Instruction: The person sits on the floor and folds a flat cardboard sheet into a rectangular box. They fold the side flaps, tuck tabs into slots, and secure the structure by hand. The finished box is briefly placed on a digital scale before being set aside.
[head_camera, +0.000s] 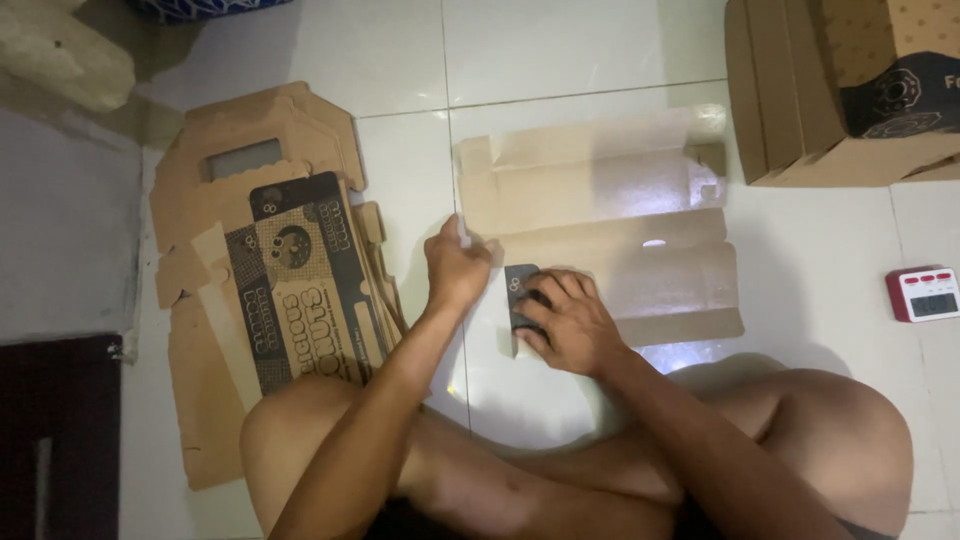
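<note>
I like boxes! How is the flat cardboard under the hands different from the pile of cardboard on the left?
The flat cardboard is one plain brown sheet; the pile is several sheets with dark print on top. The right hand presses the flat cardboard and the left hand pinches its edge; nobody touches the pile. Both are unfolded box blanks on the white floor.

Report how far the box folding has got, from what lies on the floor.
Done: folded boxes stand stacked at upper right. In hand: one flat box blank lies open on the tiles; the left hand lifts its left edge while the right hand presses down a printed flap. Left: a pile of flat printed blanks waits beside the left knee.
</note>
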